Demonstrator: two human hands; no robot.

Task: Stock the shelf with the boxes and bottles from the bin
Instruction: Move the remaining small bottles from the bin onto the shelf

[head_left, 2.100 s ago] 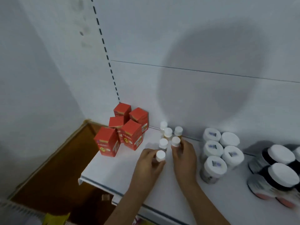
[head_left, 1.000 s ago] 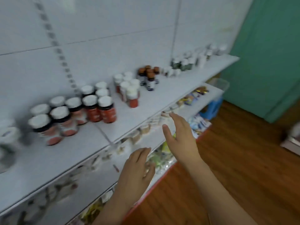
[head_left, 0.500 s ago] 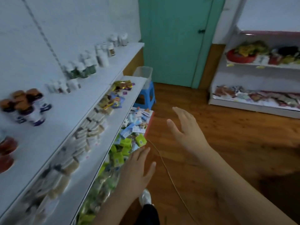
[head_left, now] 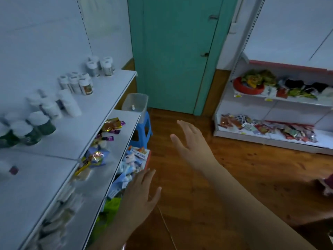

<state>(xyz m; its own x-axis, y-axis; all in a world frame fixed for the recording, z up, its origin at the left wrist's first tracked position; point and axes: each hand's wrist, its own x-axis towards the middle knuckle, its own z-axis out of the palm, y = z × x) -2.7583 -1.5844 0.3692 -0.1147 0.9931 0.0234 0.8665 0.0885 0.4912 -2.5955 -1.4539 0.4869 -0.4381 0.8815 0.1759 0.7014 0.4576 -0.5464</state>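
Note:
A translucent bin [head_left: 135, 103] sits on a blue stool [head_left: 143, 130] at the far end of the white shelf [head_left: 100, 107], with one small white bottle [head_left: 133, 107] visible inside it. Several white-capped bottles [head_left: 79, 83] stand in groups along the top shelf board on the left. My left hand [head_left: 140, 197] hangs open over the floor beside the lower shelf edge. My right hand [head_left: 191, 141] is stretched forward with straight fingers, holding nothing, well short of the bin.
Lower boards of the left shelf carry snack packets [head_left: 95, 157]. A teal door [head_left: 173, 51] closes the far wall. Another shelf unit [head_left: 270, 109] with goods stands at the right. Wooden floor [head_left: 234, 168] lies between the two units.
My hands let go of the small white-capped bottles by the red boxes. My view swung right along the shelf to the bin and door, both hands now empty in the air.

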